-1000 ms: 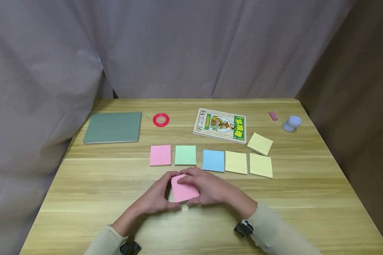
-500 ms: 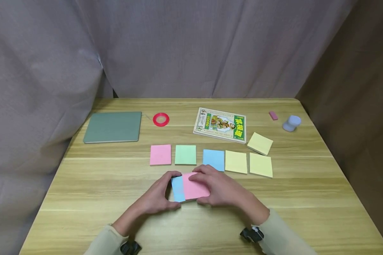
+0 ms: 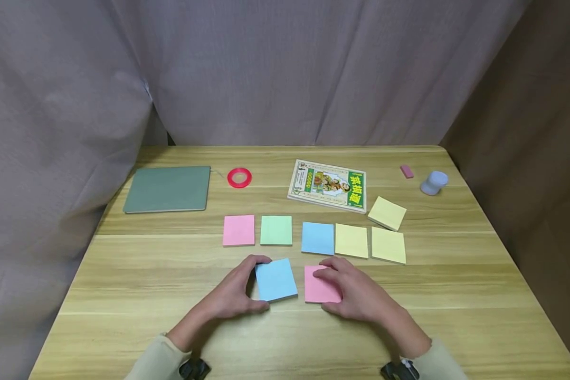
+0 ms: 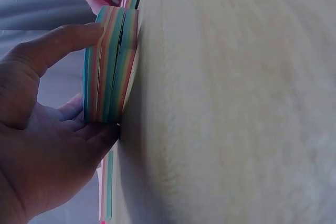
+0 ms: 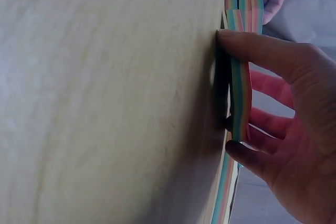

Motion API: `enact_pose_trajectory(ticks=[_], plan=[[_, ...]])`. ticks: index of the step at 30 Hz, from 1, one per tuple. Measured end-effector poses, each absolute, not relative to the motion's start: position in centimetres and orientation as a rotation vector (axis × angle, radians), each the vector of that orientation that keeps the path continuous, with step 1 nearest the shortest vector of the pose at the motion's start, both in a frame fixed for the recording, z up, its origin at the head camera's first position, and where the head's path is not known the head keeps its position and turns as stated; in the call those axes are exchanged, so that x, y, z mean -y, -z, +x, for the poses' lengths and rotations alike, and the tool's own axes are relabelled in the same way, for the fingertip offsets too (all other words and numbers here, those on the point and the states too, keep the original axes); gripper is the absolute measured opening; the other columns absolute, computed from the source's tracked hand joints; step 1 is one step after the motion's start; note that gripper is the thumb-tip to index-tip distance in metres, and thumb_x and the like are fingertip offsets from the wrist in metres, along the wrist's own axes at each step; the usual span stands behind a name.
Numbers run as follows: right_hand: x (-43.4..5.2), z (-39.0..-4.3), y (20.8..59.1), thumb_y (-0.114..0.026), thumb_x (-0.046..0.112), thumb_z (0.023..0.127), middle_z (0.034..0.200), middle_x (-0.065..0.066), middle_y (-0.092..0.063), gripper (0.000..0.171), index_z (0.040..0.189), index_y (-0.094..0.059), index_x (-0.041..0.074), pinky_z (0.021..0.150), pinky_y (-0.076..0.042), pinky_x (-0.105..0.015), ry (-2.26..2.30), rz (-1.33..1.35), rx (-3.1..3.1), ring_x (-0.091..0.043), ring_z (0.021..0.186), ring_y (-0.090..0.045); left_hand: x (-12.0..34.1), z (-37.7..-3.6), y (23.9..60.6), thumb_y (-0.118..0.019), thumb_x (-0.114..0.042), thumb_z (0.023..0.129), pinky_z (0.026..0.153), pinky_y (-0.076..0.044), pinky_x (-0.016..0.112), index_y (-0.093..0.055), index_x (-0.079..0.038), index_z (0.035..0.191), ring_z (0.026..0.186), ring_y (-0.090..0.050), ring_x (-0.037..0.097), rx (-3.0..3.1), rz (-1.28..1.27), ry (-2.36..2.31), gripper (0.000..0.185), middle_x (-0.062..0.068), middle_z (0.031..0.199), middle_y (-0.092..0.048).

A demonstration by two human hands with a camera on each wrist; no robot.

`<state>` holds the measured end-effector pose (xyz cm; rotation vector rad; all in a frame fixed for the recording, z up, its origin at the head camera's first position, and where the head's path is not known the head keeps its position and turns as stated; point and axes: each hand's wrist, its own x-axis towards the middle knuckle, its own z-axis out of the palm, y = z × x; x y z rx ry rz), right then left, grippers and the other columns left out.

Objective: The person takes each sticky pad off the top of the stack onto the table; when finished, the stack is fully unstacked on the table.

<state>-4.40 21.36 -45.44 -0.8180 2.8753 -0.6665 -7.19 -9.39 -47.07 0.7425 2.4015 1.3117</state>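
On the near middle of the wooden table, my left hand grips a blue-topped sticky-note pad by its left edge, thumb behind and fingers in front. A small gap to the right, my right hand holds a pink-topped pad, fingers over its top and thumb at its near edge. In the left wrist view the left hand pinches the thick multicoloured pad. From the right wrist, the right hand clasps its thinner pad against the table.
Behind the hands runs a row of pads: pink, green, blue, yellow, yellow, plus a tilted yellow one. Farther back lie a grey-green mat, red tape ring, book, pink eraser and pale blue object.
My right hand has slid the pink-topped part off the stack to the right, baring a blue top under the left hand. The two parts now lie apart.
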Motion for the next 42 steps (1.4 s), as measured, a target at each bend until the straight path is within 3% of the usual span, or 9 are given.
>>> enact_pose_trajectory(ticks=[12,19,24,28,31,42], plan=[[-21.4,-4.3,44.9,-0.082,0.039,0.077,0.140,-0.008,-0.049,0.064,0.133,-0.061,0.016,0.101,-0.042,-0.046,0.600,-0.809,-2.866,-0.026,0.127,-0.047,9.4,-7.2,47.1,-0.091,-0.014,0.065,0.102,-0.039,0.042,-0.043,-0.014,0.138,0.116,-0.048,0.014,-2.405,0.757,-1.312,0.088,-0.005,0.129,-0.050],[-20.1,-5.6,42.9,-0.076,0.039,0.084,0.141,0.000,-0.050,0.054,0.133,-0.062,0.020,0.103,-0.040,-0.046,0.750,-0.802,-2.829,-0.021,0.129,-0.046,9.4,-7.1,47.1,-0.091,-0.014,0.065,0.102,-0.039,0.042,-0.042,-0.013,0.139,0.116,-0.048,0.014,-2.408,0.761,-1.322,0.088,-0.004,0.129,-0.050],[-17.5,-6.8,42.6,-0.078,0.038,0.083,0.146,-0.003,-0.045,0.059,0.136,-0.059,0.018,0.098,-0.044,-0.037,0.778,-0.966,-2.747,-0.014,0.119,-0.050,9.4,-7.2,47.2,-0.091,-0.013,0.065,0.103,-0.038,0.043,-0.040,-0.012,0.140,0.117,-0.048,0.015,-2.400,0.764,-1.332,0.090,-0.002,0.133,-0.049],[-15.3,-7.5,43.2,-0.078,0.041,0.082,0.149,-0.007,-0.041,0.066,0.139,-0.055,0.017,0.099,-0.043,-0.035,0.713,-1.102,-2.679,-0.015,0.123,-0.047,9.3,-7.3,47.1,-0.090,-0.015,0.067,0.106,-0.036,0.043,-0.037,-0.010,0.142,0.122,-0.046,0.016,-2.398,0.763,-1.316,0.092,0.002,0.138,-0.047],[-14.3,-7.9,43.8,-0.078,0.043,0.081,0.148,-0.007,-0.042,0.069,0.141,-0.054,0.018,0.105,-0.038,-0.038,0.638,-1.165,-2.655,-0.018,0.134,-0.038,9.3,-7.3,47.1,-0.090,-0.015,0.068,0.109,-0.033,0.042,-0.036,-0.010,0.143,0.128,-0.043,0.014,-2.400,0.767,-1.304,0.092,0.002,0.141,-0.046],[-13.4,-8.3,44.2,-0.082,0.037,0.077,0.138,-0.005,-0.049,0.068,0.137,-0.056,0.018,0.097,-0.044,-0.035,0.538,-1.221,-2.659,-0.018,0.122,-0.047,9.2,-7.3,47.5,-0.091,-0.013,0.066,0.106,-0.037,0.040,-0.035,-0.009,0.143,0.126,-0.044,0.012,-2.441,0.864,-1.259,0.096,0.001,0.140,-0.045]])
